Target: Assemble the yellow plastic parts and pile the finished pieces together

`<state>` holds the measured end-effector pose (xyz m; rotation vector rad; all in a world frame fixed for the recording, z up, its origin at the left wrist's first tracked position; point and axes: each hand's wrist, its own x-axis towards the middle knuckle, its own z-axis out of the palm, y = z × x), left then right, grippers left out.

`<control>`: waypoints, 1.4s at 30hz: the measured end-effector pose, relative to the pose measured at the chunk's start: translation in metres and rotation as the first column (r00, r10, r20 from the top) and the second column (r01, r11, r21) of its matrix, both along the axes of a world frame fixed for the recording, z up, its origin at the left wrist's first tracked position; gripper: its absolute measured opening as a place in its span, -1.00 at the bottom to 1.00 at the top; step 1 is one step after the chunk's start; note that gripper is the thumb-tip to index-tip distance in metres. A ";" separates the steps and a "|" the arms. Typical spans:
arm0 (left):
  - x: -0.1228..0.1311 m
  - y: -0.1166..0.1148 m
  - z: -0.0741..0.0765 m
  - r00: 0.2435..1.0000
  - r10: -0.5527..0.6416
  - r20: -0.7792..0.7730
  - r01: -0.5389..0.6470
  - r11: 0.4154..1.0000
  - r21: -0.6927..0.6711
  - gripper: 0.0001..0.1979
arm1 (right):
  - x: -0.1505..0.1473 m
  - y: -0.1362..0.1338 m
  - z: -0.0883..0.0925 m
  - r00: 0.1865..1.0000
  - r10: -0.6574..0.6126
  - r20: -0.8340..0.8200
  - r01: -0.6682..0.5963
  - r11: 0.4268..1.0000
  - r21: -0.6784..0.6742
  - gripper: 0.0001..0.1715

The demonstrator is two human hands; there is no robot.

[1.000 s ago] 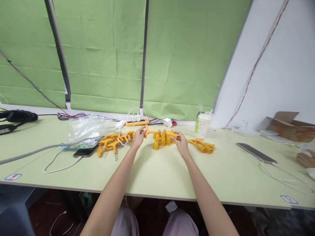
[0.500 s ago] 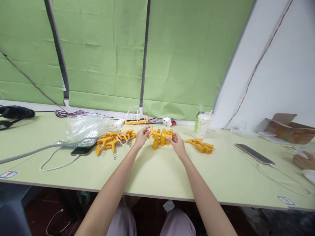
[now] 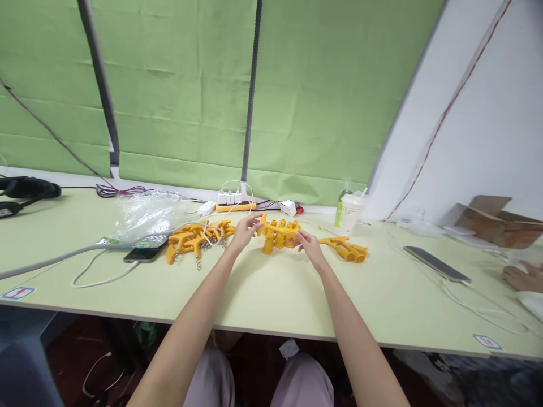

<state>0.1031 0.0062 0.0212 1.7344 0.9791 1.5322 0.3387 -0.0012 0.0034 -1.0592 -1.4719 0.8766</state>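
A yellow plastic corkscrew (image 3: pixel 276 229) is held level between my hands, just above the table. My left hand (image 3: pixel 246 232) pinches its T-shaped handle at the left. At the right, my right hand (image 3: pixel 308 244) has its fingertips on the end of the tubular sleeve. The metal spiral is not visible. Several upright yellow sleeves (image 3: pixel 268 244) stand right behind and below it. Left of my left hand lies a pile of yellow handles (image 3: pixel 186 240) with bare metal spirals. Right of my right hand rest a few yellow corkscrews (image 3: pixel 345 249) with handle and sleeve together.
Clear plastic wrap (image 3: pixel 148 215) and a phone (image 3: pixel 146 253) with a white cable lie at left. A power strip (image 3: pixel 235 207) sits at the back, a drink cup (image 3: pixel 351 212) right of it. Farther right are another phone (image 3: pixel 436 264), a cardboard box (image 3: pixel 500 223) and another person's hand (image 3: pixel 524 277).
The handle and sleeve have come closer together, with the handle's shaft now less exposed. My left hand has shifted slightly right and up. The view has tilted a little.
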 end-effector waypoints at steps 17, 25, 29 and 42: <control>0.004 -0.002 -0.001 0.999 0.011 0.043 -0.008 0.999 -0.051 -0.55 | 0.000 -0.005 0.001 1.000 -0.011 -0.002 0.012 1.000 0.012 -0.34; -0.004 0.003 0.001 0.990 0.101 0.099 -0.089 0.989 -0.121 -0.56 | -0.005 -0.013 0.008 0.998 0.065 0.025 -0.068 0.987 0.143 -0.13; -0.011 0.005 0.001 0.986 0.110 0.128 -0.091 0.985 -0.143 -0.55 | -0.012 -0.012 0.010 0.992 0.010 0.128 -0.035 0.980 0.196 -0.38; -0.015 0.003 0.006 0.990 0.065 0.126 -0.049 0.992 -0.120 -0.57 | -0.025 -0.020 0.008 0.995 0.014 0.102 -0.038 0.972 0.234 -0.22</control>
